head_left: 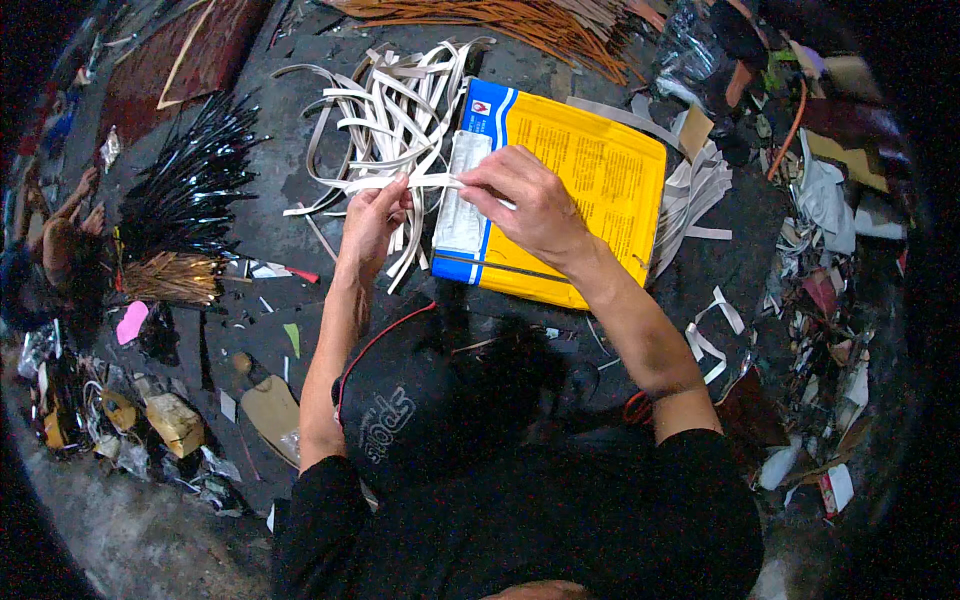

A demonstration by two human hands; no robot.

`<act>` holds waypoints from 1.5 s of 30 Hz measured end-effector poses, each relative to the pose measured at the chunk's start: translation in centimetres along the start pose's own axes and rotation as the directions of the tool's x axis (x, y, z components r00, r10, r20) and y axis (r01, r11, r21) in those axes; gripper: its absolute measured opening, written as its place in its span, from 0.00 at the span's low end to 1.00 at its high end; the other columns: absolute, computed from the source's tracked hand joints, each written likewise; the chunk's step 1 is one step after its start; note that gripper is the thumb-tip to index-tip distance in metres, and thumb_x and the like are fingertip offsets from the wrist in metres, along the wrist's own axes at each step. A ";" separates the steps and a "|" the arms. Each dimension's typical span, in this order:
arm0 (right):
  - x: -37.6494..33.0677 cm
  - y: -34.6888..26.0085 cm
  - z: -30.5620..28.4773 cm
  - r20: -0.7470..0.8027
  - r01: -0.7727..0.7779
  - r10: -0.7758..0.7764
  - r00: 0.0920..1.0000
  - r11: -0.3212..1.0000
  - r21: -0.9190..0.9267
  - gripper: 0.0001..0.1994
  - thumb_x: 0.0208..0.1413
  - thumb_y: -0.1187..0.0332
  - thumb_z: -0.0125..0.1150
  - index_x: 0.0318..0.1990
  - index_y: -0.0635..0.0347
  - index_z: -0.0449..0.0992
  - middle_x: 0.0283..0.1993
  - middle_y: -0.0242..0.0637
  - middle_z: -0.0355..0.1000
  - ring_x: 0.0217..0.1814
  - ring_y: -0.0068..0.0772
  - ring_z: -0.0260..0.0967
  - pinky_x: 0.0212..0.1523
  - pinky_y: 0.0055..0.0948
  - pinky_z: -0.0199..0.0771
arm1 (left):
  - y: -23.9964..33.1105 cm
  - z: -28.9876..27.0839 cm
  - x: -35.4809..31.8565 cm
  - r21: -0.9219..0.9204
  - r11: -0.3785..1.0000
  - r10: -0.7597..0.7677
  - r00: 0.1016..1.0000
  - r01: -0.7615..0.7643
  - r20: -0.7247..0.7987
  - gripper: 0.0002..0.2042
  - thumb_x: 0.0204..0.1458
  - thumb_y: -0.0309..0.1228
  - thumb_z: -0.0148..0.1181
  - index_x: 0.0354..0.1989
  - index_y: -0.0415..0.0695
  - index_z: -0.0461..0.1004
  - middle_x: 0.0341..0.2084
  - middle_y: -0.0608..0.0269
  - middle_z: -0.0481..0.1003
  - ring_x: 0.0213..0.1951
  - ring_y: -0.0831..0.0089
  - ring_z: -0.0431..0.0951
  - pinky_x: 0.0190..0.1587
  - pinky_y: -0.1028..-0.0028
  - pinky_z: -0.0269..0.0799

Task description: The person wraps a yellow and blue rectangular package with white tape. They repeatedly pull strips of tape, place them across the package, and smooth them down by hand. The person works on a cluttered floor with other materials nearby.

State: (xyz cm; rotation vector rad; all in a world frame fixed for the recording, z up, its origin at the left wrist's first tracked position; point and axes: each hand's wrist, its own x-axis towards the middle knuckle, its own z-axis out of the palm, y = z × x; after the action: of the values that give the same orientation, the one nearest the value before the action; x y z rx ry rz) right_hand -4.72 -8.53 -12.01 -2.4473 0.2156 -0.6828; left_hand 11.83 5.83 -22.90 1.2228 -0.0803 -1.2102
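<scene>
Between my two hands runs a white strip (432,181), held roughly level over the left edge of a yellow panel (590,190) with a blue and white border. My left hand (375,222) pinches the strip near its left part. The fingers of my right hand (525,195) are closed on its other end, above a pale patch (462,215) on the panel. Just beyond my left hand lies a tangled heap of white strips (385,110). More pale strips (695,190) fan out from under the panel's right side.
Bundles of glossy black strips (190,170) and brown strips (175,277) lie at the left. Orange-brown strips (510,20) are at the far side. Scraps (825,290) litter the right, near a clear plastic bag (690,50). Another person's foot (92,218) shows at far left.
</scene>
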 end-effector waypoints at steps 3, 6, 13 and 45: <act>-0.5 0.0 -0.4 0.006 -0.017 0.017 1.000 1.000 -0.005 0.06 0.48 0.74 0.66 0.34 0.62 0.77 0.31 0.38 0.71 0.35 0.39 0.70 0.37 0.34 0.71 | 0.0 -0.3 0.0 0.038 0.999 -0.034 0.999 0.035 -0.042 0.12 0.53 0.37 0.63 0.33 0.40 0.75 0.25 0.67 0.74 0.27 0.84 0.70 0.27 0.84 0.60; 0.7 -0.1 0.5 -0.005 0.032 -0.032 0.999 0.999 0.015 0.06 0.48 0.74 0.66 0.34 0.62 0.77 0.31 0.37 0.71 0.35 0.39 0.70 0.37 0.34 0.71 | -0.2 -1.8 0.7 0.009 0.999 -0.031 0.999 0.032 -0.041 0.12 0.53 0.38 0.64 0.33 0.41 0.75 0.26 0.67 0.74 0.26 0.85 0.69 0.28 0.84 0.60; 0.5 0.3 0.5 -0.028 0.075 -0.076 0.997 0.997 -0.010 0.06 0.46 0.76 0.66 0.32 0.62 0.76 0.30 0.37 0.71 0.33 0.38 0.70 0.35 0.33 0.72 | -0.1 -2.4 0.6 -0.021 0.999 -0.050 0.997 0.049 -0.053 0.11 0.54 0.35 0.63 0.31 0.40 0.74 0.24 0.68 0.73 0.25 0.84 0.68 0.26 0.83 0.59; 0.3 -0.2 0.6 0.009 0.116 -0.116 0.993 0.987 -0.111 0.08 0.45 0.76 0.66 0.35 0.63 0.78 0.32 0.38 0.71 0.36 0.39 0.70 0.37 0.33 0.71 | 0.6 -6.7 0.5 -0.646 0.763 0.018 0.999 -0.034 -0.031 0.15 0.55 0.42 0.60 0.31 0.42 0.71 0.25 0.63 0.72 0.28 0.76 0.71 0.29 0.78 0.65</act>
State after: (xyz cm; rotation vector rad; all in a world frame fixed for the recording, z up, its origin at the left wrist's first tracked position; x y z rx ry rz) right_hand -4.18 -8.18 -12.18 -2.5835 0.1135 -0.7360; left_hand 16.59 9.77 -25.50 0.6149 0.3214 -1.0646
